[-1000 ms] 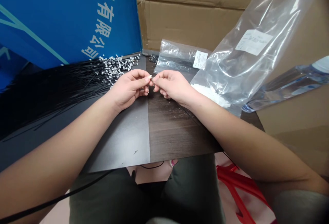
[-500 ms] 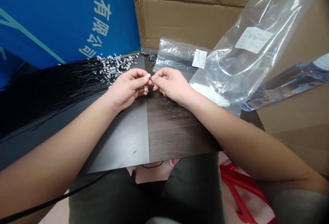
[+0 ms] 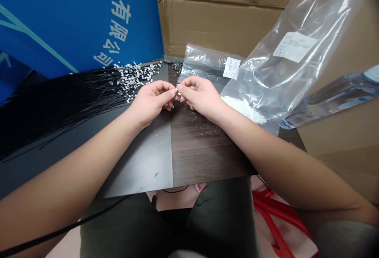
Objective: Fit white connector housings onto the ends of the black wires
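Observation:
My left hand (image 3: 152, 106) and my right hand (image 3: 201, 98) meet above the table, fingertips together around a tiny silvery piece (image 3: 178, 91), mostly hidden by the fingers. Both hands seem to pinch it. To the left lies a large spread of thin black cables (image 3: 74, 108), their ends carrying small white and metal end pieces (image 3: 133, 77). Beyond my right hand sits a flat clear plastic bag (image 3: 204, 62) with a white label. A bigger clear bag (image 3: 281, 64) holds white granules.
The hands rest over a grey sheet (image 3: 142, 163) and a dark wood tabletop (image 3: 204, 155). A blue printed board (image 3: 74, 21) and cardboard boxes (image 3: 219, 21) stand behind. A clear water bottle (image 3: 328, 100) lies at right. A black cable crosses my lap.
My hands have shifted slightly to the right, with the fingertips still together on the small piece. The view has moved a little.

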Demonstrator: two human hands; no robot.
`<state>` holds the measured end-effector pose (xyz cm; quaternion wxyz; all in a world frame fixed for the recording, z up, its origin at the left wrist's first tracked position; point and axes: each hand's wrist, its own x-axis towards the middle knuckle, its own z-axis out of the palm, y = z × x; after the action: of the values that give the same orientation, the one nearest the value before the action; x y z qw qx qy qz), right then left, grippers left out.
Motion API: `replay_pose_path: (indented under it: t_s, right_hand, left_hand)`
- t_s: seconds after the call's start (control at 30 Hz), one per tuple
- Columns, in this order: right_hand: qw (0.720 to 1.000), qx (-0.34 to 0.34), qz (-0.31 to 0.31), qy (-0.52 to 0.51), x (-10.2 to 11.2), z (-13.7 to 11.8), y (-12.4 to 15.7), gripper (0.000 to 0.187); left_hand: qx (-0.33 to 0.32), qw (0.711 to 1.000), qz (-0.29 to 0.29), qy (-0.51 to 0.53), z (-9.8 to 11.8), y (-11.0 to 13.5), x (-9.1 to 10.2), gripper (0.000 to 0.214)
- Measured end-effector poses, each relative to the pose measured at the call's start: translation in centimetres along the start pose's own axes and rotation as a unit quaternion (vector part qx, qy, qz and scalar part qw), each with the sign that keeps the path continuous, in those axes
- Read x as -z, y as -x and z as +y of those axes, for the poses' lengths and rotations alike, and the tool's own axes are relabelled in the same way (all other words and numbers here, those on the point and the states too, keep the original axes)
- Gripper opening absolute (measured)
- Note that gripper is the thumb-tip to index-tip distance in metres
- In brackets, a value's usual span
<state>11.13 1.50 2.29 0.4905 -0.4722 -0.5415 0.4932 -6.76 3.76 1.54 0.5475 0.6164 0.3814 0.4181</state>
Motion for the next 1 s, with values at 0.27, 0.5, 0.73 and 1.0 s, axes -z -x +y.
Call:
replay_pose_path:
  t_s: [0.27, 0.5, 0.73, 1.0]
  right_hand:
    - [1.000, -0.006, -0.007, 0.028, 0.22, 0.38, -0.02, 0.019]
    - [0.999, -0.022, -0.018, 0.022, 0.40, 0.45, -0.20, 0.014]
    - [0.999, -0.027, -0.019, 0.012, 0.59, 0.62, -0.17, 0.012]
    - [0.997, -0.072, -0.016, -0.035, 0.31, -0.04, 0.08, 0.016]
  left_hand:
    - [0.019, 0.999, -0.008, -0.027, 0.18, 0.13, 0.05, 0.023]
    - [-0.002, 0.997, -0.008, -0.076, 0.20, 0.09, 0.13, 0.021]
    - [-0.020, 0.990, 0.002, -0.137, 0.48, 0.28, 0.11, 0.022]
    - [0.006, 0.995, 0.000, -0.098, 0.75, 0.20, 0.24, 0.021]
